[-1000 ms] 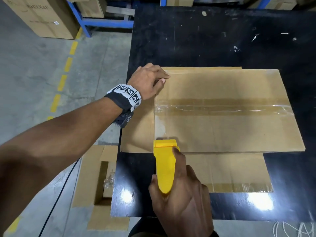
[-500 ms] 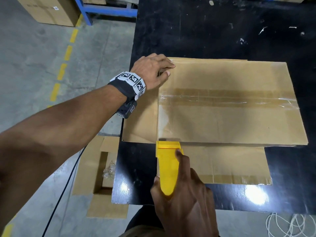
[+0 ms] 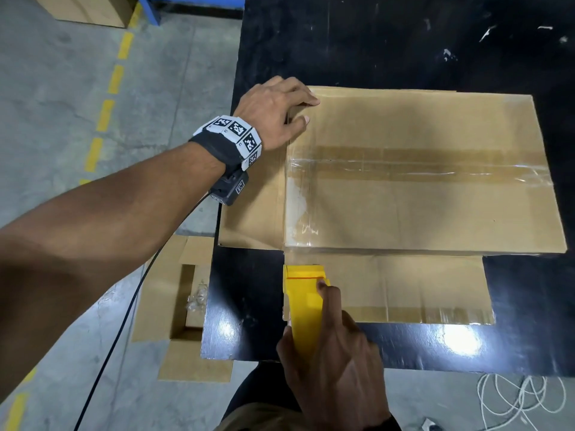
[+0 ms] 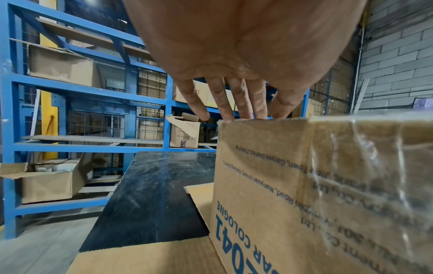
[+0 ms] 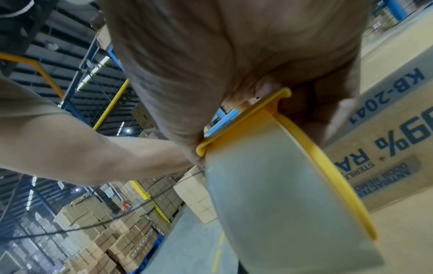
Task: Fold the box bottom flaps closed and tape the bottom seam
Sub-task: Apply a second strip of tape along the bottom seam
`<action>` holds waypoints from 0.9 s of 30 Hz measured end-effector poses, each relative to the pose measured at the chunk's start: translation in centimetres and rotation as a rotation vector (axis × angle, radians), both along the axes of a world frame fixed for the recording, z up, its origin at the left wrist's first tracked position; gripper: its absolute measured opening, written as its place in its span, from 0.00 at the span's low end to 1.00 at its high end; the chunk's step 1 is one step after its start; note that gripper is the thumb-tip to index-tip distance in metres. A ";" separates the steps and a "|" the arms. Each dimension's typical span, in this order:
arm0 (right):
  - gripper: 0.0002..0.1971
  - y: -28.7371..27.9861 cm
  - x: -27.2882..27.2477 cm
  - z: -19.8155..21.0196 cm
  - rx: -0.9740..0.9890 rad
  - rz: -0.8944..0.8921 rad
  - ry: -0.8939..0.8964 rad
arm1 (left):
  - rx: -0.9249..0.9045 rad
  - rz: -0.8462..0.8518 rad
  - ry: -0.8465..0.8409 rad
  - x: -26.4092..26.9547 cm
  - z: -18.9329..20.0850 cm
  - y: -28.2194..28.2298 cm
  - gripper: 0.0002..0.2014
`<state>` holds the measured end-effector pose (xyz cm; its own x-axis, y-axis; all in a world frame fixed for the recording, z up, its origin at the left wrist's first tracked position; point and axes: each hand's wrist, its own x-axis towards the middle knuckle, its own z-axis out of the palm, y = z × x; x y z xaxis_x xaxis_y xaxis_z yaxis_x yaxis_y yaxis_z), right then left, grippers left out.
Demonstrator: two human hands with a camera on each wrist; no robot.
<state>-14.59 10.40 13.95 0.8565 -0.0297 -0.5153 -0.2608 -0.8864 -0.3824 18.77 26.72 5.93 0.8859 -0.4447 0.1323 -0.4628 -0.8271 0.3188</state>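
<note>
A brown cardboard box [image 3: 420,200] stands bottom up on the black table [image 3: 373,42], its flaps folded shut. Clear tape [image 3: 404,172] runs along the middle seam and another strip lies down the left edge. My left hand [image 3: 277,116] rests at the box's far left corner, straight fingers [image 4: 239,103] pressing on the top edge. My right hand [image 3: 336,362] grips a yellow tape dispenser [image 3: 306,300] just below the box's near left corner, against the near side. The tape roll [image 5: 281,200] shows in the right wrist view.
The box's open flaps lie flat on the table at the left [image 3: 252,219] and near side [image 3: 435,290]. Flattened cardboard [image 3: 186,306] lies on the concrete floor at the left. A white cord [image 3: 522,396] coils by the table's near right. Blue racks [image 4: 82,111] hold cartons.
My right hand has drawn the dispenser toward me, off the box top and down over its near left edge, leaving tape along the left edge. The left hand stays at the far corner.
</note>
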 end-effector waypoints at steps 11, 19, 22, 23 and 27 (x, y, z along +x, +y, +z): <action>0.33 -0.5 1.0 -2.3 0.113 -0.026 -0.036 | -0.144 -0.217 0.095 -12.0 2.8 -2.6 0.30; 0.23 -4.3 0.3 -7.1 0.253 -0.125 0.154 | 0.049 -0.341 0.179 -19.9 0.0 -1.9 0.38; 0.28 -5.8 1.9 -6.6 0.300 -0.061 0.083 | 0.131 -0.369 0.124 -19.6 -0.5 -1.4 0.39; 0.31 -6.3 2.4 -6.2 0.319 -0.038 0.067 | 0.147 -0.372 0.109 -19.6 -0.6 -1.2 0.39; 0.31 -8.9 3.0 -3.3 0.370 0.016 -0.042 | 0.106 -0.363 0.115 -19.5 -0.2 -1.2 0.40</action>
